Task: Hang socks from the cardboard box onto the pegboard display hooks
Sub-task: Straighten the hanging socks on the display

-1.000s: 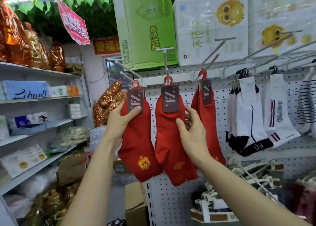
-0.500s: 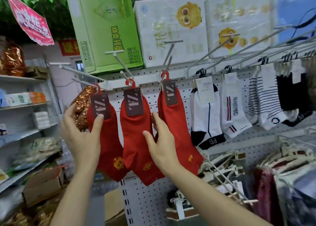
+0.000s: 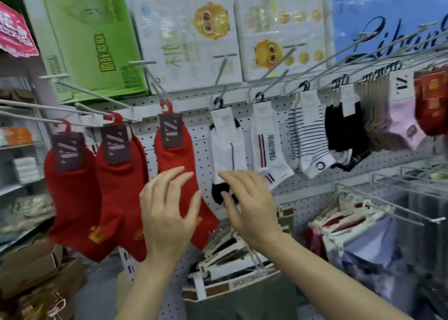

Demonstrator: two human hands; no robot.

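Both hands had let go of the red socks since a second before. Left hand (image 3: 167, 213) hovered released, fingers spread, in front of the rightmost red sock (image 3: 177, 174); right hand (image 3: 247, 205) likewise released, near the white sock (image 3: 225, 154). Three red pairs hung on pegboard (image 3: 201, 135) hooks, far left of the row. View swung right. Judged: this batch hung; cardboard box (image 3: 31, 268), low left, comes next.

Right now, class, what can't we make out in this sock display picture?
- Lower part of the third red sock: covered by the left hand.
- Toe of the white sock: partly behind the right hand.
- Cardboard box: blurred, contents unseen.
- Sock tag print: too small.
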